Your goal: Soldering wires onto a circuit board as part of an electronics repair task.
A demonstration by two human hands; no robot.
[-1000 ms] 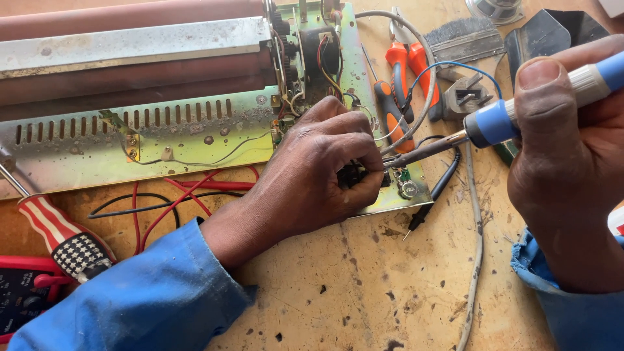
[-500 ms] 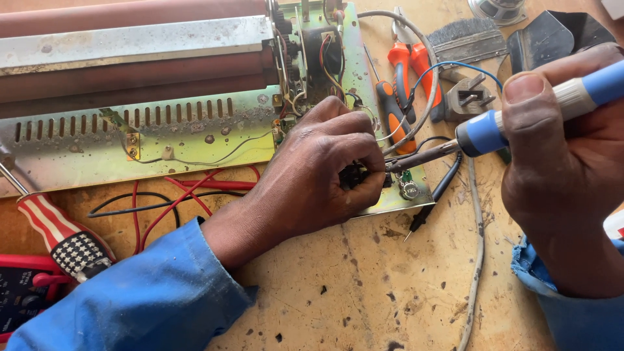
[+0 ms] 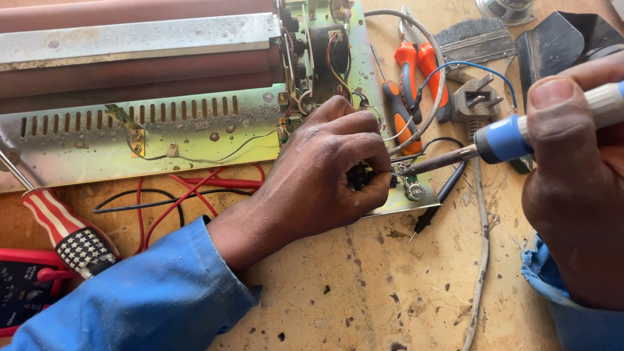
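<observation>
From the head camera, looking down over the scuffed wooden workbench (image 3: 390,292), the left hand (image 3: 325,175) was curled tight, its fingers pinched together on a small dark component (image 3: 359,175) at the near corner of the yellow-green metal chassis (image 3: 162,130). The part was mostly hidden under the fingertips, so I could not tell exactly what it was.

The right hand (image 3: 572,188) was clamped around a soldering iron with a blue-and-white handle (image 3: 513,136), thumb pressed on top. Its grey metal tip (image 3: 416,167) reached leftward and sat at the pinched component, touching or just short of it; I could not tell which. Just beneath the tip lay a small round silver part (image 3: 415,190) on the chassis corner.

Above the left hand ran the opened machine's brown rollers (image 3: 130,65), and a small circuit board with loose wires (image 3: 325,58) stood just beyond the knuckles. Red and black wires (image 3: 175,192) trailed beside the left wrist. Between the hands, further back, lay orange-handled pliers (image 3: 416,65), an orange-and-black screwdriver (image 3: 396,114) and a grey three-pin plug (image 3: 478,101). Behind the left sleeve were a striped red-and-white screwdriver handle (image 3: 62,227) and a red multimeter (image 3: 23,286).

By my judgement the soldering was midway: the casing was already open and the iron brought to the joint, but the wires still hung loose and nothing was closed up.
</observation>
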